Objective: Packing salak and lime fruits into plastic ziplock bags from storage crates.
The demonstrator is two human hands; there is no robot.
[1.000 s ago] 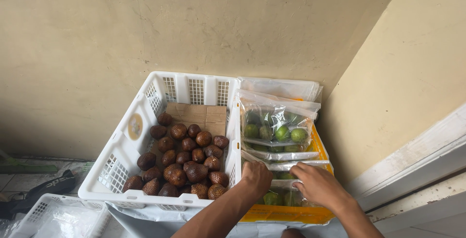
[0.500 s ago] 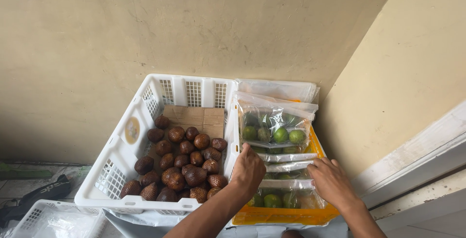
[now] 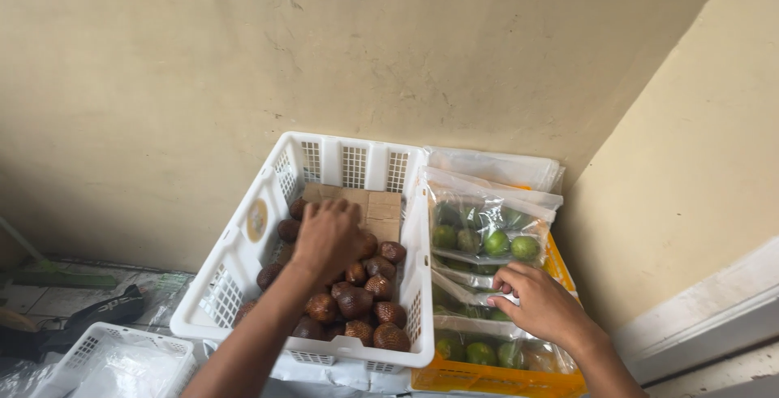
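Observation:
A white slatted plastic crate (image 3: 243, 244) holds several brown scaly fruits (image 3: 373, 288) on a piece of cardboard (image 3: 375, 205). My left hand (image 3: 326, 237) reaches into it and rests palm down on the fruits near the back; whether it grips one is hidden. Beside it stands a yellow crate (image 3: 495, 379) packed with clear bags of green limes (image 3: 491, 232). My right hand (image 3: 537, 301) lies on the bags in the middle of that crate, fingers curled over a bag's top edge.
Both crates stand in a corner of beige walls (image 3: 243, 57). A smaller white basket (image 3: 114, 357) with clear plastic sits at the lower left. A dark strap-like object (image 3: 89, 317) lies on the floor at the left. A pale ledge (image 3: 714, 309) runs along the right.
My left hand has left the lime bags and moved up and left into the white crate onto the brown fruits. My right hand stays on the bags. The view has shifted slightly.

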